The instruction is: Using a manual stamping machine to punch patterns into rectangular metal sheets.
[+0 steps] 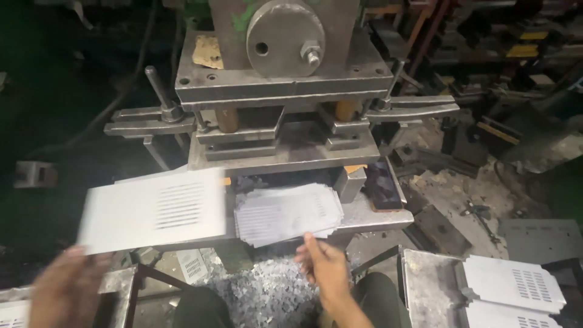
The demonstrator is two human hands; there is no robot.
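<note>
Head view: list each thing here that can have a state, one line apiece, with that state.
Left hand: open, at the near edge of the slotted sheet, blurred.
Slotted sheet: raised flat left of the press, blurred.
Right hand: open, fingers touching the stack's near edge.
Stack of sheets: lying fanned on the press bed.
Press: ram up, gap over the die.
Finished sheets: lying flat on the right stand.
Metal scrap: piled loose on the floor.

Press machine (pixel 285 91), centre top of frame: one. Hands: two, left hand (pixel 64 291) lower left, right hand (pixel 325 267) lower centre. Single slotted metal sheet (pixel 152 209), centre left, blurred: one. Stack of sheets (pixel 285 212) on the press bed: count cannot be told. Finished slotted panels (pixel 516 285), lower right: two visible. Dark phone-like slab (pixel 384 184), right of centre: one.
</note>
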